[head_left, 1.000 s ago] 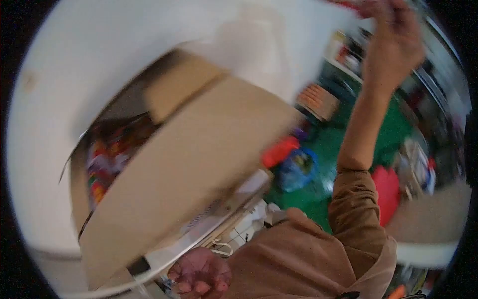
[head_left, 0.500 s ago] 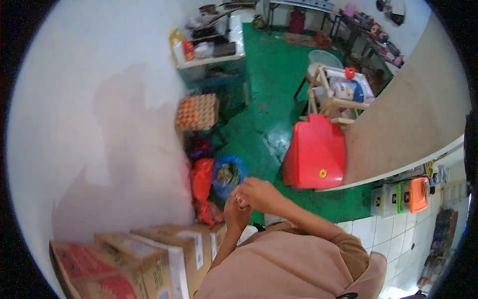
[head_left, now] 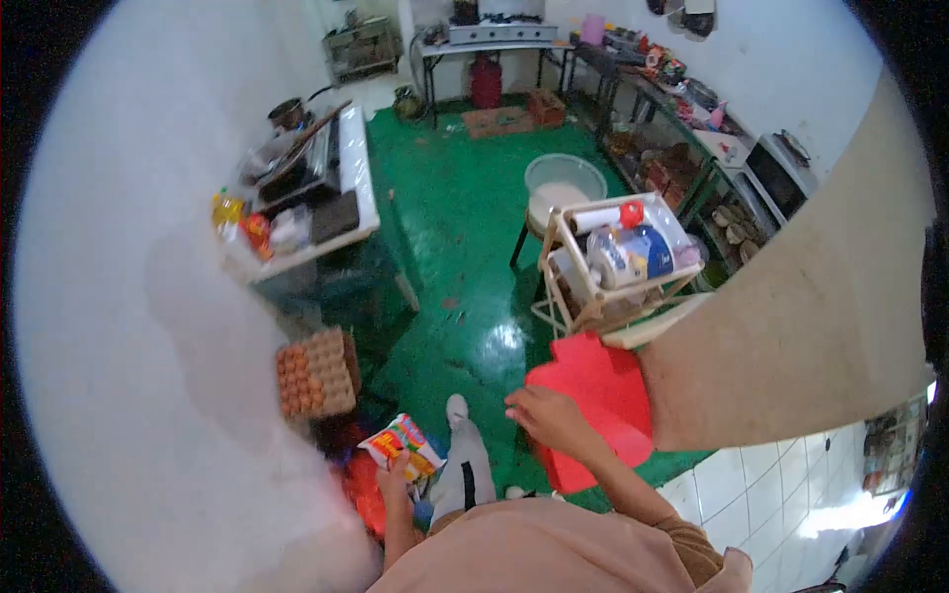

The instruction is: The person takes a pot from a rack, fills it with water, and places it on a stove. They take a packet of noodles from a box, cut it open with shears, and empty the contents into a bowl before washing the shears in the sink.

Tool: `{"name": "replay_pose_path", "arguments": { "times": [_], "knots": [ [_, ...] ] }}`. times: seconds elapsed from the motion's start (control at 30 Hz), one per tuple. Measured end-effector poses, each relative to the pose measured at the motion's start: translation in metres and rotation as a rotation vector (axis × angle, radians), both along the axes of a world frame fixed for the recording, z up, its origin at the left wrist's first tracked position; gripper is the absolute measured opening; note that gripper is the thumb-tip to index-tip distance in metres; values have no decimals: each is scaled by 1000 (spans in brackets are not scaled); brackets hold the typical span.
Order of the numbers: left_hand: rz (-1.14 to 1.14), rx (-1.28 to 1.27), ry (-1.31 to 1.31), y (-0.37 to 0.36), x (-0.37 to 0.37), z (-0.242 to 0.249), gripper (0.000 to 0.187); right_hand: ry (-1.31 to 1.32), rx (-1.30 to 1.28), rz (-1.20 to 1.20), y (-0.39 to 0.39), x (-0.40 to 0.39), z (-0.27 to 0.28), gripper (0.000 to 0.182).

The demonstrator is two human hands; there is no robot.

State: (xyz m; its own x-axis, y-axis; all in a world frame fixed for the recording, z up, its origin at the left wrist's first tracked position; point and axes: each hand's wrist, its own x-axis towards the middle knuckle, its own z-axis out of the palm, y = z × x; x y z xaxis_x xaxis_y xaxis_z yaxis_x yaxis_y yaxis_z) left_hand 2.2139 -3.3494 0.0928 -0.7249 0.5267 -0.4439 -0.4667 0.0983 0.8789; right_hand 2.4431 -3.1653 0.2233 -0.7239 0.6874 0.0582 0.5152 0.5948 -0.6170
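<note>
My left hand [head_left: 393, 474] grips the lower edge of a plastic packet [head_left: 403, 445] printed in white, red, yellow and green. The packet hangs over the floor near the left wall, above a red plastic bag [head_left: 366, 494]. My right hand [head_left: 549, 415] is in front of the red lidded bin [head_left: 603, 395]. Its fingers are curled together, and whatever they may hold is too small to make out. Left of the packet, a stack of egg trays [head_left: 316, 376] with brown eggs stands by the wall.
A white-topped table [head_left: 358, 168] with pans and bottles stands on the left. Ahead right are a beige rack [head_left: 583, 287] and a stool bearing a basin [head_left: 565, 178]. A curved partition [head_left: 781, 366] borders the right. At the back stands a gas stove [head_left: 502, 34].
My hands, together at a small white-and-red thing before, are now apart. The left holds the packet; the right has moved away to the right. My view has moved forward into the kitchen.
</note>
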Motion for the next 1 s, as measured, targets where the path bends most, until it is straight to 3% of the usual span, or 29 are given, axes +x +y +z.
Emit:
{"name": "replay_pose_path", "arguments": {
  "times": [0.17, 0.23, 0.3, 0.4, 0.5, 0.7, 0.87, 0.93, 1.0],
  "knots": [
    [-95, 30, -130, 129, -91, -30, 38, -201, -29, -173, 79, -30, -38, 24],
    [-223, 125, -161, 206, -117, -8, 40, -228, -24, -253, 123, -48, -51, 24],
    [-322, 98, -141, 275, -139, 17, 41, -451, -101, -292, 152, -59, -56, 25],
    [-550, 105, -136, 368, -175, 25, 39, -351, -165, -322, 196, -83, -50, 27],
    [-600, 185, -155, 472, -181, 41, 37, -252, -204, -452, 242, -99, -52, 29],
    [-686, 263, -332, 654, -178, 40, 36, -325, -276, -599, 359, -129, -84, 29],
    [-715, 197, -370, 791, -181, 18, 38, -352, -269, -547, 514, -146, -95, 28],
    [-731, 133, -356, 845, -187, 19, 39, -219, -119, -593, 579, -150, -73, 27],
    [-759, 154, -393, 892, -187, 21, 38, -247, -70, -569, 648, -152, -61, 26]
  ]
}}
